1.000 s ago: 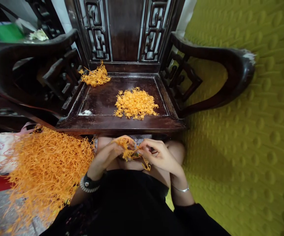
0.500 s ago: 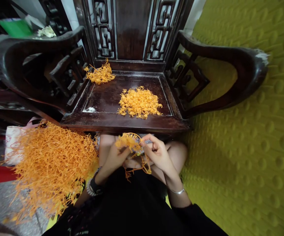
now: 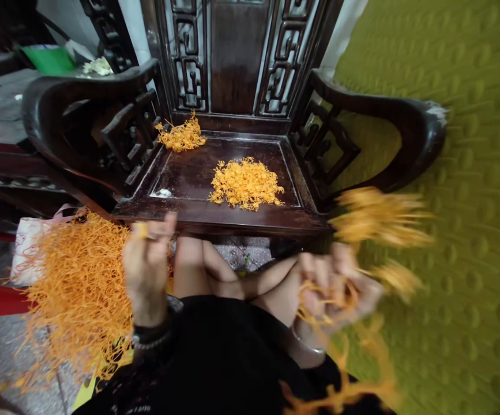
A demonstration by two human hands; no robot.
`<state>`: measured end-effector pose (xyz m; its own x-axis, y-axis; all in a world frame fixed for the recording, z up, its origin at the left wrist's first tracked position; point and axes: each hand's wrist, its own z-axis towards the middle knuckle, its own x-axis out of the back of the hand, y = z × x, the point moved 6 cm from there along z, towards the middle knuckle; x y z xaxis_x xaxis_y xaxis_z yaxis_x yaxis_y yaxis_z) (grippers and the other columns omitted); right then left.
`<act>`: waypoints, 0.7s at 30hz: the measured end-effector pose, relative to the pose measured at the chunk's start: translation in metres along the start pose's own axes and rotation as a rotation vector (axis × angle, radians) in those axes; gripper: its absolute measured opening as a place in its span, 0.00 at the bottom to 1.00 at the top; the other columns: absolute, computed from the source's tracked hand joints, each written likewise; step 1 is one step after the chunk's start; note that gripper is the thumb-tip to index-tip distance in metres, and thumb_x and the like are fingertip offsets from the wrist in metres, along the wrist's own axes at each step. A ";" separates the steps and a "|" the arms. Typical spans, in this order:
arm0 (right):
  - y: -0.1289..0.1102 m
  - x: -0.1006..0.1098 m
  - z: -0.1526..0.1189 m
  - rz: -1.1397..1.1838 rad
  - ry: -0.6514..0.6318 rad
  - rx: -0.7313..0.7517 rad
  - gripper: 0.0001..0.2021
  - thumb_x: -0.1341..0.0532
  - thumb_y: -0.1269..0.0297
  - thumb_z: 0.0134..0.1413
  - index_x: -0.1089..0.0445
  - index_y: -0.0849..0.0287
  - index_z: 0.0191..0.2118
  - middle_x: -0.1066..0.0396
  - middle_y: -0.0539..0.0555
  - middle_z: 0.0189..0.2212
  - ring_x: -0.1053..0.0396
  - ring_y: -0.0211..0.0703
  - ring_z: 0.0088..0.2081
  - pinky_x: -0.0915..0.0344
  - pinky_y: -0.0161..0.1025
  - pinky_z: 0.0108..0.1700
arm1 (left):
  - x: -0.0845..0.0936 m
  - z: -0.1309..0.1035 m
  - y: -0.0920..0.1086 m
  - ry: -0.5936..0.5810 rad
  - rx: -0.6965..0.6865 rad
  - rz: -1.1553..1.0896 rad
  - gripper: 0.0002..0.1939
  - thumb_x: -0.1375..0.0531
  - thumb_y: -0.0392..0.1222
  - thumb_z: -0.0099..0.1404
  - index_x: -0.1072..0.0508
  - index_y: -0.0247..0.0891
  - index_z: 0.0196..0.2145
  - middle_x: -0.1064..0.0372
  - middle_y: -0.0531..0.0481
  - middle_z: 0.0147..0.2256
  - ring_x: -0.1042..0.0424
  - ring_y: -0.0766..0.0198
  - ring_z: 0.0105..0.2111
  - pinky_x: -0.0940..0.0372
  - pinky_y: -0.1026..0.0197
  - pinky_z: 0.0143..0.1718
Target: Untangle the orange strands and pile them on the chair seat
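Orange strands (image 3: 375,222) (a thin, tangled bunch, blurred by motion) are gripped in the right hand (image 3: 340,282), fingers closed round them; loose ends are seen fanned out just above the hand and trailing below it, down past the wrist & over the black clothing (image 3: 232,363). The right hand is held well apart from the left, out over the green bumpy mat (image 3: 457,230).

The left hand (image 3: 148,259) is raised, back toward the camera, fingers curled in narrow; a small orange bit seems pinched at the fingertips, though it is too blurred to tell for sure. A dark watch and a bead bracelet are worn at that wrist. Just to the left of this hand, touching or nearly so, a big loose heap of orange strands (image 3: 76,282) is spread, w/ a pale bag (image 3: 27,242) partly under its far edge.

Ahead of both hands a dark carved wooden chair (image 3: 232,219) is placed. On its seat, approx. between the hands and beyond them, a small pile of short orange pieces (image 3: 245,183) is laid; a second, smaller pile (image 3: 183,137) lies farther off, at the seat's back left corner. Bare knees are seen between the hands.
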<state>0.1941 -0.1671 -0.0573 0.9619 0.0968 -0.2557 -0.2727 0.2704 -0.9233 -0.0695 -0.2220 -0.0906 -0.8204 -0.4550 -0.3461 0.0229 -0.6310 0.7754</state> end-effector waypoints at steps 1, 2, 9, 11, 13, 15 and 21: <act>-0.013 0.014 0.002 0.033 0.071 0.096 0.15 0.42 0.48 0.53 0.40 0.52 0.24 0.61 0.39 0.10 0.65 0.34 0.12 0.52 0.37 0.19 | 0.019 0.008 0.002 0.120 -0.055 0.014 0.10 0.44 0.43 0.67 0.27 0.42 0.29 0.34 0.58 0.28 0.32 0.72 0.30 0.32 0.60 0.50; -0.021 0.026 0.003 0.063 0.130 0.156 0.11 0.40 0.55 0.53 0.37 0.52 0.25 0.57 0.39 0.09 0.63 0.34 0.12 0.53 0.36 0.18 | 0.033 0.015 0.003 0.217 -0.060 0.074 0.08 0.42 0.43 0.66 0.27 0.41 0.30 0.33 0.57 0.29 0.31 0.72 0.31 0.32 0.60 0.49; 0.014 0.037 0.008 -0.072 0.007 -0.071 0.07 0.39 0.59 0.57 0.32 0.57 0.33 0.36 0.45 0.16 0.48 0.30 0.14 0.55 0.30 0.15 | -0.053 0.051 -0.040 -0.261 0.029 0.586 0.12 0.44 0.47 0.67 0.24 0.38 0.40 0.24 0.47 0.40 0.26 0.62 0.40 0.33 0.60 0.45; 0.025 0.035 0.008 -0.098 -0.015 -0.119 0.09 0.41 0.56 0.58 0.34 0.57 0.34 0.37 0.45 0.16 0.50 0.30 0.14 0.56 0.29 0.14 | -0.089 0.062 -0.066 -0.376 -0.010 0.791 0.14 0.46 0.46 0.68 0.23 0.38 0.42 0.24 0.46 0.43 0.27 0.60 0.44 0.34 0.58 0.48; 0.028 0.034 0.008 -0.124 -0.029 -0.141 0.11 0.40 0.54 0.57 0.35 0.57 0.34 0.39 0.44 0.17 0.49 0.30 0.15 0.55 0.29 0.15 | -0.116 0.074 -0.092 -0.421 -0.040 0.946 0.15 0.48 0.43 0.69 0.24 0.36 0.44 0.25 0.44 0.46 0.28 0.57 0.46 0.36 0.57 0.50; 0.029 0.036 0.009 -0.150 -0.029 -0.147 0.13 0.40 0.52 0.57 0.36 0.57 0.34 0.41 0.44 0.17 0.50 0.30 0.16 0.55 0.29 0.15 | -0.135 0.085 -0.115 -0.439 -0.040 1.010 0.17 0.50 0.41 0.69 0.25 0.34 0.46 0.26 0.41 0.46 0.29 0.54 0.47 0.37 0.53 0.51; 0.032 0.041 0.017 -0.241 -0.021 -0.108 0.11 0.42 0.54 0.59 0.37 0.58 0.34 0.43 0.43 0.18 0.49 0.31 0.18 0.51 0.31 0.20 | -0.158 0.092 -0.146 -0.516 -0.024 1.123 0.19 0.54 0.36 0.67 0.26 0.33 0.48 0.29 0.36 0.48 0.35 0.45 0.51 0.41 0.43 0.53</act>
<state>0.2248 -0.1380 -0.0929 0.9979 0.0617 -0.0195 -0.0306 0.1846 -0.9823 0.0043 -0.0001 -0.1011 -0.4682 -0.4543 0.7579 0.8657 -0.0640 0.4964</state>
